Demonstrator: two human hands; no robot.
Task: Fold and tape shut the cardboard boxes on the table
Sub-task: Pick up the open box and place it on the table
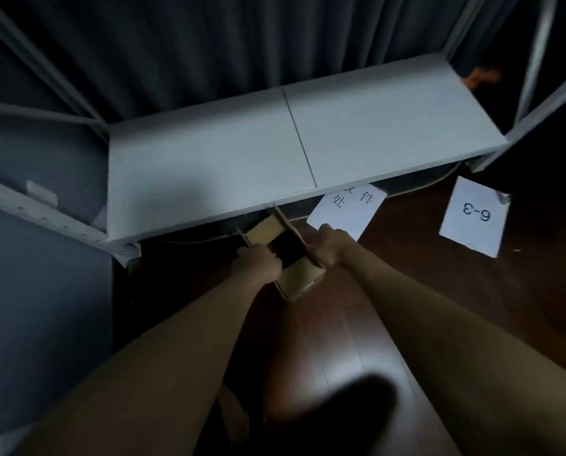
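Observation:
A small brown cardboard box (299, 280) sits low in front of me, below the near edge of the white table (209, 166), with its top open and its dark inside showing. My left hand (258, 260) grips the box's left wall, fingers curled over the rim. On the other side, my right hand (331, 245) holds the upright right flap. A far flap (263, 232) leans back toward the table. No tape is in view.
Two white paper sheets lie on the dark wood floor: one with handwriting (347, 210) just right of the box, one marked "6-3" (474, 218) further right. A grey metal rack (44, 218) stands at left, dark curtains behind the table.

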